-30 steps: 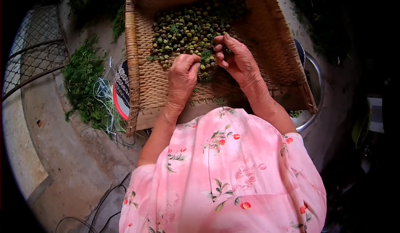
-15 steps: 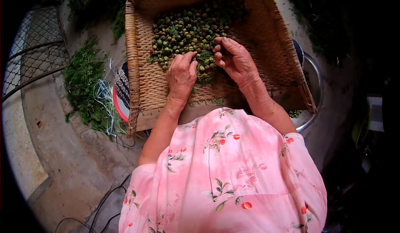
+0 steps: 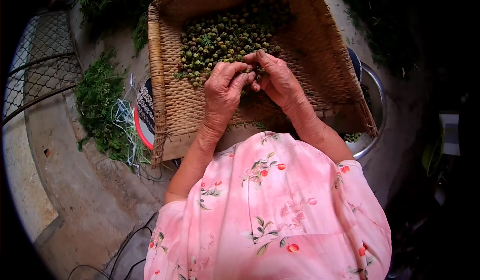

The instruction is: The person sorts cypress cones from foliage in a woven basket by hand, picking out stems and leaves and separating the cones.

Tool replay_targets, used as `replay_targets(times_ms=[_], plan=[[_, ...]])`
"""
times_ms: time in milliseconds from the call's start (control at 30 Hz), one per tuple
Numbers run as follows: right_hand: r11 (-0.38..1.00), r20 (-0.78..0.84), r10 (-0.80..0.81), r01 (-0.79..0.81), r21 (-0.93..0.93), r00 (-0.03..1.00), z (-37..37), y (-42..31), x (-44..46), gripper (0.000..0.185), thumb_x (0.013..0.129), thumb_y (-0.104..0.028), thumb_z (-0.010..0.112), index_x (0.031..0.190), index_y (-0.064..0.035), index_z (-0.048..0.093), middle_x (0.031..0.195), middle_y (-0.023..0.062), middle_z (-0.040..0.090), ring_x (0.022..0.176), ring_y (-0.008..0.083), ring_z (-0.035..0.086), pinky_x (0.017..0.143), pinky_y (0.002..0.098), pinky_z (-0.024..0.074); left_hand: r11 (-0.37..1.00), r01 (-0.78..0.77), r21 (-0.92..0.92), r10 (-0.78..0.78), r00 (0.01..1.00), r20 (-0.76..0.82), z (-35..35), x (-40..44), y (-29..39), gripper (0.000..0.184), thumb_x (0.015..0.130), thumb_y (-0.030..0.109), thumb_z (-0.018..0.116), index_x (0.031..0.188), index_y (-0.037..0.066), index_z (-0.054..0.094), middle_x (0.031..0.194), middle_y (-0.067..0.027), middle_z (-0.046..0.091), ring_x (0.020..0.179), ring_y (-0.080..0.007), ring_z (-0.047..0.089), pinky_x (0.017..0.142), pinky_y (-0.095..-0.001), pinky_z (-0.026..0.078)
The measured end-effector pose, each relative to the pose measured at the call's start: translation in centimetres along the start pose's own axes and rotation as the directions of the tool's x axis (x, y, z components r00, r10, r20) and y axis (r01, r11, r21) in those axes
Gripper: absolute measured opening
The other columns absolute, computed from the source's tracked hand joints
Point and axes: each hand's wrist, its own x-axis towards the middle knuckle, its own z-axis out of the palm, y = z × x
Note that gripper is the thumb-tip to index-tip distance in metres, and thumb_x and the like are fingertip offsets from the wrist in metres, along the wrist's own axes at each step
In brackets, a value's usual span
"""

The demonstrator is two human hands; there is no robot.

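Observation:
A woven basket (image 3: 175, 110) lies across my lap, with a pile of small round green cones (image 3: 220, 37) toward its back left. My left hand (image 3: 223, 87) is over the near part of the pile, thumb and fingers pinched together. Close beside it, fingertips nearly meeting, my right hand (image 3: 276, 79) has its fingers curled inward. What either hand holds between the fingertips is too small and hidden to name. A green leaf sprig (image 3: 206, 40) rests on the cones.
Cut green foliage (image 3: 102, 100) and pale plastic strings (image 3: 125, 115) lie on the floor at left. A red-rimmed basin (image 3: 143, 127) shows beside the basket, a metal-rimmed one (image 3: 384, 100) at right. Black cables (image 3: 120, 252) run along the floor at lower left.
My left hand has moved right and my right hand slightly left, so their fingertips have come together. The view of the basket has shifted slightly left.

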Motion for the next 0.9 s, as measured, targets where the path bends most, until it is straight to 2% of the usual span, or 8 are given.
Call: replay_targets(times_ms=[67, 133, 167, 300, 367, 500, 600, 900], plan=[[1.000, 0.008, 0.018, -0.018, 0.025, 1.000, 0.1, -0.3, -0.1, 0.034, 0.092, -0.033, 0.057, 0.101, 0.0003, 0.059, 0.080, 0.0053, 0.059, 0.062, 0.0120, 0.056, 0.049, 0.0229, 0.0455, 0.999, -0.022, 0.045, 0.021, 0.999, 0.025, 0.4, 0.2, 0.9, 0.018, 0.083, -0.001, 0.062, 0.101, 0.001, 0.062, 0.091, -0.0051, 0.060, 0.080, -0.0139, 0.059, 0.070, -0.0253, 0.048], [0.989, 0.038, 0.097, -0.100, 0.107, 0.995, -0.1, -0.7, -0.3, 0.037, 0.090, -0.036, 0.059, 0.101, -0.0008, 0.059, 0.080, 0.0044, 0.057, 0.063, 0.0122, 0.054, 0.050, 0.0224, 0.0445, 0.961, 0.099, -0.257, -0.116, 0.992, -0.049, 0.9, 0.3, 1.1, 0.018, 0.084, -0.002, 0.061, 0.101, 0.002, 0.063, 0.091, -0.0050, 0.061, 0.082, -0.0135, 0.059, 0.071, -0.0244, 0.048], [0.993, 0.011, 0.097, -0.098, 0.072, 0.995, -0.1, -0.9, -0.3, 0.037, 0.089, -0.037, 0.060, 0.101, -0.0016, 0.059, 0.080, 0.0035, 0.057, 0.064, 0.0121, 0.054, 0.052, 0.0219, 0.0440, 0.997, 0.038, -0.070, -0.045, 0.994, -0.096, 0.6, 0.2, -0.2, 0.018, 0.085, 0.000, 0.061, 0.102, 0.002, 0.064, 0.091, -0.0048, 0.061, 0.083, -0.0128, 0.059, 0.071, -0.0233, 0.047], [0.995, -0.043, 0.079, -0.075, 0.072, 0.996, -1.0, -1.0, 0.1, 0.035, 0.089, -0.034, 0.061, 0.100, -0.0013, 0.059, 0.076, 0.0035, 0.056, 0.060, 0.0111, 0.052, 0.047, 0.0219, 0.0412, 0.992, 0.126, 0.002, -0.126, 0.990, -0.062, -0.8, -0.7, -1.7, 0.014, 0.083, 0.001, 0.062, 0.097, 0.002, 0.064, 0.087, -0.0045, 0.061, 0.078, -0.0125, 0.058, 0.068, -0.0240, 0.046], [0.993, -0.060, 0.060, -0.053, 0.104, 0.996, -1.1, -1.2, 0.3, 0.032, 0.090, -0.032, 0.060, 0.099, -0.0013, 0.060, 0.075, 0.0035, 0.056, 0.059, 0.0108, 0.052, 0.046, 0.0217, 0.0401, 0.975, 0.106, 0.195, -0.110, 0.994, 0.012, -1.0, -1.4, -2.0, 0.013, 0.081, 0.002, 0.063, 0.094, 0.002, 0.064, 0.083, -0.0060, 0.059, 0.073, -0.0146, 0.058, 0.065, -0.0249, 0.046], [0.993, -0.081, 0.012, -0.002, 0.122, 0.997, -1.4, -0.9, 0.4, 0.025, 0.090, -0.025, 0.060, 0.099, -0.0010, 0.060, 0.076, 0.0040, 0.058, 0.059, 0.0112, 0.053, 0.045, 0.0219, 0.0388, 0.948, 0.109, 0.300, -0.147, 0.983, 0.106, -0.5, -2.7, -2.8, 0.014, 0.079, 0.003, 0.061, 0.093, 0.004, 0.063, 0.086, -0.0108, 0.059, 0.078, -0.0278, 0.060, 0.069, -0.0357, 0.047], [0.992, -0.087, 0.008, 0.003, 0.123, 0.996, -1.2, -0.8, 0.3, 0.022, 0.090, -0.021, 0.059, 0.099, -0.0006, 0.060, 0.077, 0.0042, 0.058, 0.060, 0.0113, 0.053, 0.046, 0.0225, 0.0396, 0.958, 0.138, 0.250, -0.144, 0.989, 0.009, -1.0, -3.5, -2.9, 0.017, 0.078, 0.002, 0.061, 0.095, 0.004, 0.061, 0.089, -0.0112, 0.058, 0.079, -0.0281, 0.060, 0.069, -0.0363, 0.047], [0.996, -0.074, 0.001, 0.006, 0.094, 0.997, -1.1, -0.7, 0.1, 0.021, 0.091, -0.020, 0.059, 0.099, -0.0006, 0.060, 0.077, 0.0043, 0.058, 0.061, 0.0111, 0.054, 0.047, 0.0227, 0.0406, 0.959, 0.104, 0.263, -0.138, 0.984, 0.111, -2.5, -4.7, -2.8, 0.020, 0.076, -0.003, 0.063, 0.095, 0.003, 0.064, 0.084, -0.0088, 0.057, 0.077, -0.0232, 0.059, 0.067, -0.0302, 0.047]])
